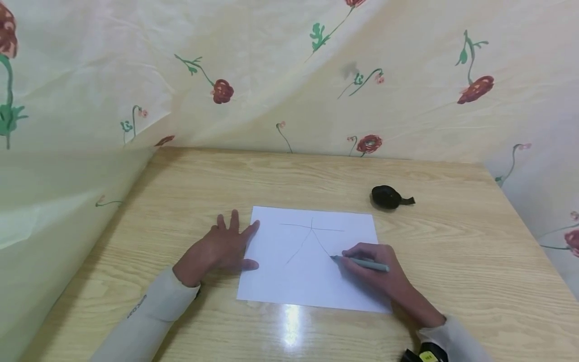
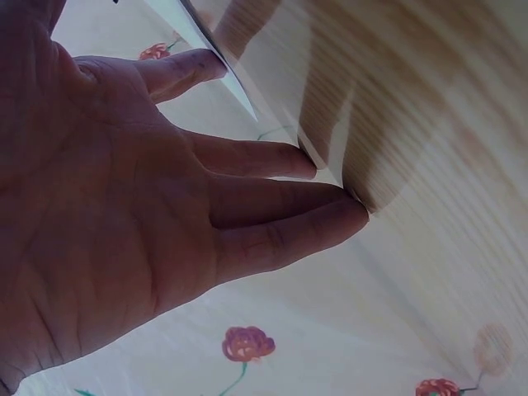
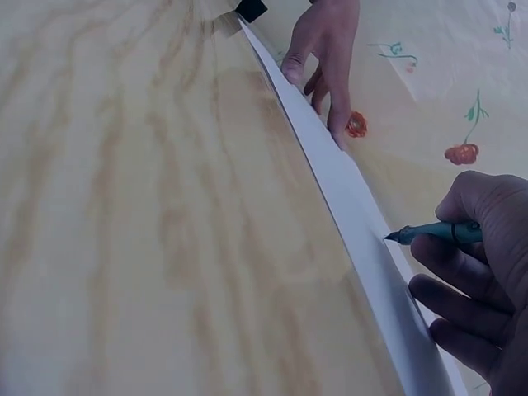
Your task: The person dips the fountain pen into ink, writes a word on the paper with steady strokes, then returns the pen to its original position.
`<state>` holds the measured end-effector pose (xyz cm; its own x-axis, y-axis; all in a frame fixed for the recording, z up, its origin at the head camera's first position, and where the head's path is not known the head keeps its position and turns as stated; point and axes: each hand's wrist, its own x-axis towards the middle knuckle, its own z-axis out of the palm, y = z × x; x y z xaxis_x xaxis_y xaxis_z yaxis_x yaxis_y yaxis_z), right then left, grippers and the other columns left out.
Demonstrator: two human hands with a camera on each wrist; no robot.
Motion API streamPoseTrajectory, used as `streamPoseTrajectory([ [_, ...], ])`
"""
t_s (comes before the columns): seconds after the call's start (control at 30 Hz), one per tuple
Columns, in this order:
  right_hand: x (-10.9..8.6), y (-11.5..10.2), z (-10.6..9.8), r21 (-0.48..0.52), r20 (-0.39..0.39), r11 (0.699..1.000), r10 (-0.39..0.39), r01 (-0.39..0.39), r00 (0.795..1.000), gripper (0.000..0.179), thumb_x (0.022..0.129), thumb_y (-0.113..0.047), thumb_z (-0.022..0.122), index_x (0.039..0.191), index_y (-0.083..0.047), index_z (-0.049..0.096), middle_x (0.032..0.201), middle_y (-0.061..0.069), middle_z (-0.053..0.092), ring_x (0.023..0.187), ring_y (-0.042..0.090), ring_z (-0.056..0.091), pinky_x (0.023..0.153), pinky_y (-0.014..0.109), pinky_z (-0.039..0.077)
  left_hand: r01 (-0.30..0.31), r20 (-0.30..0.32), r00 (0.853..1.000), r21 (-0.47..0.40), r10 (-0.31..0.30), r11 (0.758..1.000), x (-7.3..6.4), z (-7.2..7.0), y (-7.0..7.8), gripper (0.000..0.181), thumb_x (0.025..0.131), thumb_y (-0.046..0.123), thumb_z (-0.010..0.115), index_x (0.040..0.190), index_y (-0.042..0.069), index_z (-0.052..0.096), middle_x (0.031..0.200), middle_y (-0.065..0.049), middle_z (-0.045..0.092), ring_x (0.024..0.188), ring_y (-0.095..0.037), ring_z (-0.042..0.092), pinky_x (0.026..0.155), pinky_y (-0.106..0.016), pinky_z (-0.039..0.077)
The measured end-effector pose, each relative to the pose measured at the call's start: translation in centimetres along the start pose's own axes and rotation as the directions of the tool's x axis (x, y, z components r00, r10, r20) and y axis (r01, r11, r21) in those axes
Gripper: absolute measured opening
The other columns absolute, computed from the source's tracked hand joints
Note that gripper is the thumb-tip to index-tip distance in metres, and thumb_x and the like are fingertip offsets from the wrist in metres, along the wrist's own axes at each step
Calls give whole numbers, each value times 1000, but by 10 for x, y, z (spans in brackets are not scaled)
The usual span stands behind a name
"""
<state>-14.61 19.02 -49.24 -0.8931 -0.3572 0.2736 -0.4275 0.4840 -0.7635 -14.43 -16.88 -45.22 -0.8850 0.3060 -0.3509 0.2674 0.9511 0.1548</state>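
Observation:
A white sheet of paper (image 1: 271,281) lies on the wooden table, bearing thin dark lines: a near-level stroke crossed by a short upright one, with two slanting lines spreading below. My right hand (image 1: 377,269) pinches a teal pen (image 1: 368,264), its tip on the paper at the lower end of the right slanting line. In the right wrist view the pen (image 3: 437,233) shows its dark nib at the sheet. My left hand (image 1: 221,246) has its fingers spread, with fingertips on the table and the thumb and a finger on the sheet's left edge.
A small black pouch-like object with a short tail (image 1: 386,197) lies behind the paper's right corner. Floral cloth (image 1: 262,65) hangs behind and along the left side of the wooden table (image 1: 452,241). A dark band with a yellow label (image 1: 428,356) sits at the right wrist.

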Motion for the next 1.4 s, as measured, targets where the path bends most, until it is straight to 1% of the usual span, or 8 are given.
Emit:
streamPoseTrajectory([
  [0.13, -2, 1, -3, 22, 26, 999, 33, -34, 999, 11, 82, -6, 80, 93, -7, 79, 89, -1, 77, 68, 5, 62, 57, 22, 49, 10, 8, 1000, 1, -10, 1000, 1, 1, 0, 97, 86, 58, 69, 160, 15, 23, 155, -42, 10, 135, -69, 16, 98, -62, 42],
  [0.33, -4, 1, -7, 61, 37, 998, 15, -17, 999, 10, 82, -4, 80, 91, -7, 78, 95, 4, 77, 82, 7, 69, 63, 22, 52, 18, 19, 1000, 19, -18, 1000, 1, -2, 1, 97, 87, 59, 68, 160, 15, 22, 155, -42, 10, 135, -69, 16, 97, -61, 43],
  [0.47, -7, 1, -10, 68, 40, 997, 36, -39, 999, 8, 83, -6, 80, 90, -10, 78, 98, 4, 77, 94, 16, 71, 76, 16, 51, 11, 15, 1000, 33, -11, 999, 2, -3, 1, 97, 87, 60, 67, 160, 14, 22, 154, -42, 11, 134, -69, 17, 98, -61, 43],
  [0.57, -9, 1, -11, 66, 52, 996, 58, -62, 997, 7, 84, -8, 80, 90, -12, 77, 101, 4, 76, 105, 25, 70, 89, 13, 45, 8, 17, 1000, 25, -9, 1000, 3, -4, 1, 97, 87, 59, 68, 160, 14, 22, 154, -42, 11, 134, -69, 17, 98, -61, 42],
  [0.63, -11, 1, -12, 68, 63, 995, 68, -72, 996, 7, 84, -9, 80, 89, -13, 77, 102, 4, 76, 110, 30, 67, 94, 12, 41, 7, 19, 1000, 18, -8, 1000, 2, -4, 2, 97, 87, 59, 68, 160, 14, 23, 154, -43, 11, 134, -70, 16, 98, -62, 42],
  [0.83, -14, 3, -17, 73, 80, 995, 60, -66, 995, 11, 84, -7, 79, 88, -17, 76, 103, 3, 76, 113, 35, 65, 95, 12, 39, 1, 14, 1000, 16, -1, 1000, 2, -4, 2, 97, 87, 59, 68, 159, 13, 23, 153, -43, 12, 133, -70, 17, 96, -61, 44],
  [1.2, -18, 2, -24, 94, 89, 992, 77, -86, 993, 13, 83, -4, 79, 84, -16, 75, 103, 4, 76, 114, 33, 64, 93, 11, 40, 2, 15, 1000, 0, -2, 1000, 2, -5, 4, 97, 87, 58, 68, 159, 12, 24, 153, -44, 11, 133, -71, 16, 97, -62, 43],
  [1.4, -17, 5, -27, 100, 118, 992, 69, -81, 991, 14, 83, -4, 79, 84, -16, 74, 104, 4, 76, 115, 33, 63, 94, 11, 40, 5, 18, 1000, 0, -5, 1000, 2, -5, 5, 96, 87, 57, 69, 159, 13, 24, 153, -44, 11, 133, -71, 16, 99, -63, 40],
])
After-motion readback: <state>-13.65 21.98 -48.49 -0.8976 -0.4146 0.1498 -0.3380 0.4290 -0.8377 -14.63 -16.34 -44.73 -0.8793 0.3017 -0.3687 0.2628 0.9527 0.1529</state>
